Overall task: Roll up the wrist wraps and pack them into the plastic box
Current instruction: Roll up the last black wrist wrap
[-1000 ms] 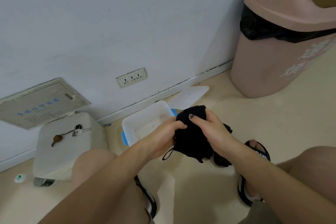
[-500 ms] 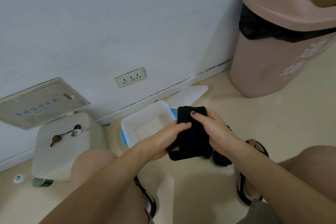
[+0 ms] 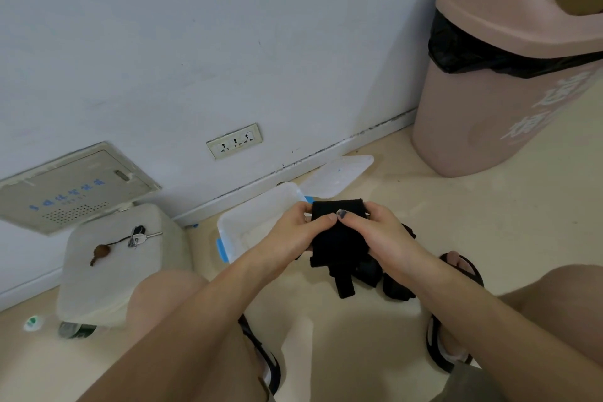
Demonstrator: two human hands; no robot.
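Note:
A black wrist wrap [image 3: 337, 238] is stretched flat between my two hands just above the floor, its loose end hanging down toward me. My left hand [image 3: 293, 232] grips its left edge with the thumb on top. Gripping the right edge is my right hand [image 3: 380, 232], thumb pressed on the fabric beside the other thumb. More black wraps [image 3: 391, 284] lie bunched on the floor under my right wrist. The translucent plastic box [image 3: 257, 206] with blue clips stands open on the floor just left of my hands, partly hidden by my left hand.
The box's clear lid [image 3: 339, 173] lies against the baseboard behind the box. A large pink bin [image 3: 496, 101] with a black liner stands at the right. A white stool [image 3: 111, 264] with keys [image 3: 137, 237] is at the left. My knees and sandalled feet flank the work spot.
The bunched wrap has been straightened into a flat band. Both hands have shifted to its upper edges, thumbs now meeting on top, and a loose end hangs lower.

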